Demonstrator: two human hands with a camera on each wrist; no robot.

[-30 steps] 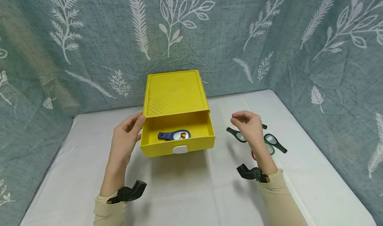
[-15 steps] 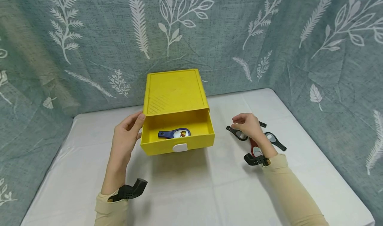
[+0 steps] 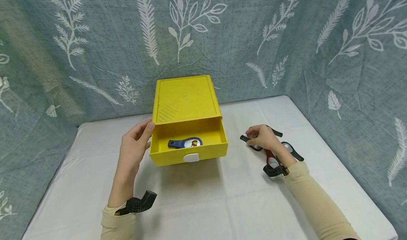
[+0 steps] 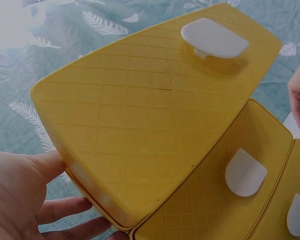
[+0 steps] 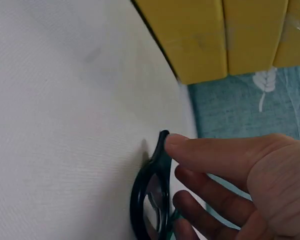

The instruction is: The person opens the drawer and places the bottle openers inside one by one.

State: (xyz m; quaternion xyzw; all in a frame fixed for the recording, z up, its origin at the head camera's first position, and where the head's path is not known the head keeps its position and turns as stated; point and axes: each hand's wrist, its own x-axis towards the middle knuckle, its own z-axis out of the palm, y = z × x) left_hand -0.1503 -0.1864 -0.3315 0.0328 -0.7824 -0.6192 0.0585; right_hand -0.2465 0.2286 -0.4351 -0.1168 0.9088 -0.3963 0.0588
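A yellow drawer cabinet (image 3: 186,97) stands on the white table with its top drawer (image 3: 171,159) pulled out. In that drawer lies a blue magnifying glass (image 3: 181,143) with something partly hidden beneath it. My left hand (image 3: 135,144) rests against the cabinet's left side, thumb at the front corner, other fingers extended in the left wrist view. My right hand (image 3: 265,139) is low over several magnifying glasses. In the right wrist view, its thumb tip is at the handle of a dark magnifying glass (image 5: 135,200), with the other fingers loosely bent and apart from it.
A red magnifying glass (image 3: 271,159) lies under the right wrist, and another black magnifying glass (image 3: 295,153) to its right. Lower drawers with white handles (image 4: 245,172) are shut. A grey-green curtain (image 3: 241,39) hangs behind the cabinet and beside the table.
My right hand has lowered onto the group of magnifying glasses, its wrist shifting right. My left hand stays at the cabinet, and the open drawer keeps its place.
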